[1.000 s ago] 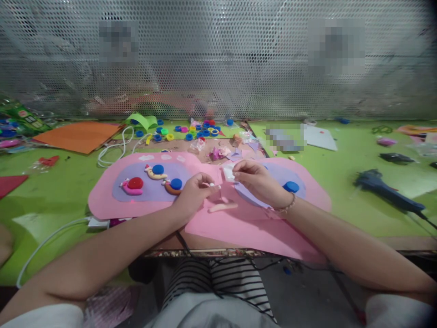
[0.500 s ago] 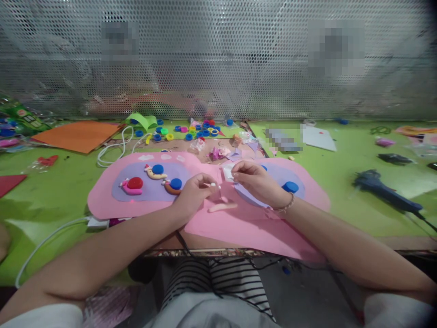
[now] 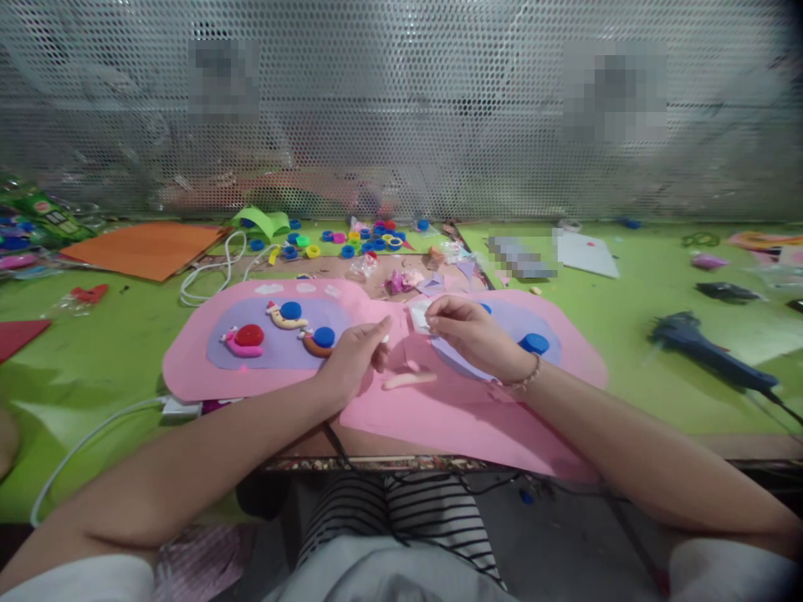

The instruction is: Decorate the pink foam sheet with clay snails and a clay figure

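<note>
My left hand (image 3: 357, 359) is closed over the middle of the pink sheet (image 3: 382, 410), with a small white bit showing at its fingertips. My right hand (image 3: 470, 334) pinches at a white piece (image 3: 420, 317), thumb and fingers together. Between and below the hands lies a pale clay strip (image 3: 410, 380). On the left purple oval (image 3: 219, 334) sit a pink clay snail shape with a red cap (image 3: 249, 336), a cream one with a blue cap (image 3: 290, 311) and a brown one with a blue cap (image 3: 324, 337). Another blue cap (image 3: 534, 344) is on the right oval.
Several coloured caps (image 3: 348, 251) lie scattered at the back centre. A glue gun (image 3: 708, 351) rests at the right. Orange paper (image 3: 144, 249) and a white cable (image 3: 210, 288) are at the left. Perforated metal mesh (image 3: 401, 109) stands behind the table.
My left hand has turned slightly, its thumb now extended upward and its other fingers curled lower. The small white bit there is less visible. My right hand is nearly unchanged.
</note>
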`<state>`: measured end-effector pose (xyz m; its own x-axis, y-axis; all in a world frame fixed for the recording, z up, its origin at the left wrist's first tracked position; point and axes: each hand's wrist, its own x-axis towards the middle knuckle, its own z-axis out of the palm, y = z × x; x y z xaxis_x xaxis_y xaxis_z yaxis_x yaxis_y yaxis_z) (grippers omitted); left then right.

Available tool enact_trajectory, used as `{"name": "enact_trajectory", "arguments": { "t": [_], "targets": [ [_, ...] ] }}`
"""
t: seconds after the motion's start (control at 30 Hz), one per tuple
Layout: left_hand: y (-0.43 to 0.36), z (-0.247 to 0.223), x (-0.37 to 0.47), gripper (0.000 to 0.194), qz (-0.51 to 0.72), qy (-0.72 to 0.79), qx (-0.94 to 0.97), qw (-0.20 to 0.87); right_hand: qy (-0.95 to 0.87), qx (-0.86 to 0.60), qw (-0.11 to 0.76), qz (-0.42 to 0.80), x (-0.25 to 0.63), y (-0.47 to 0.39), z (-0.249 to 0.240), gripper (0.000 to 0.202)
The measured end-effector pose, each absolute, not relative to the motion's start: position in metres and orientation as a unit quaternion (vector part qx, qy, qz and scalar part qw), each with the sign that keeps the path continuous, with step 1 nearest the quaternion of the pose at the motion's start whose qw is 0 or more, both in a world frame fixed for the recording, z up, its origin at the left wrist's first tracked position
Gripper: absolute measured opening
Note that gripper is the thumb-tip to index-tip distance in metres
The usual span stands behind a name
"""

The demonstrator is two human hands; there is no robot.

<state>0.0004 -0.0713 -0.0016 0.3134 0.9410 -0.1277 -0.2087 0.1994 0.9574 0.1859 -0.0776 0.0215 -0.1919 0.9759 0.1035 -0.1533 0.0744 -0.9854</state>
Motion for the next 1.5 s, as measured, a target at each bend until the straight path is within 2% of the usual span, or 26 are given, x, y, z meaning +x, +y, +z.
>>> {"name": "enact_trajectory", "arguments": {
  "t": [0.13, 0.37, 0.63, 0.83, 1.1, 1.33, 1.5],
  "targets": [
    [-0.0727, 0.0018, 0.0003, 0.022, 0.423, 0.385, 0.492, 0.656, -0.532, -0.381, 0.504, 0.564, 0.1861, -0.0771, 0.0206, 0.008],
    [-0.0703, -0.0020, -0.0011, 0.017, 0.412, 0.410, 0.521, 0.624, -0.539, -0.378, 0.502, 0.561, 0.1869, -0.0760, 0.0200, 0.008],
    [-0.0737, 0.0075, 0.0000, 0.026, 0.419, 0.363, 0.490, 0.672, -0.540, -0.380, 0.500, 0.560, 0.1872, -0.0758, 0.0208, 0.007],
    [-0.0729, 0.0045, 0.0011, 0.043, 0.453, 0.356, 0.447, 0.684, -0.541, -0.384, 0.499, 0.558, 0.1877, -0.0758, 0.0198, 0.007],
    [-0.0734, 0.0079, -0.0001, 0.019, 0.418, 0.377, 0.486, 0.668, -0.542, -0.379, 0.490, 0.568, 0.1865, -0.0761, 0.0225, 0.007],
    [-0.0735, 0.0062, 0.0012, 0.023, 0.440, 0.391, 0.509, 0.628, -0.537, -0.381, 0.484, 0.577, 0.1858, -0.0768, 0.0236, 0.007],
    [-0.0725, 0.0035, 0.0005, 0.030, 0.442, 0.376, 0.469, 0.665, -0.540, -0.379, 0.483, 0.575, 0.1863, -0.0764, 0.0230, 0.007]
  ]
}}
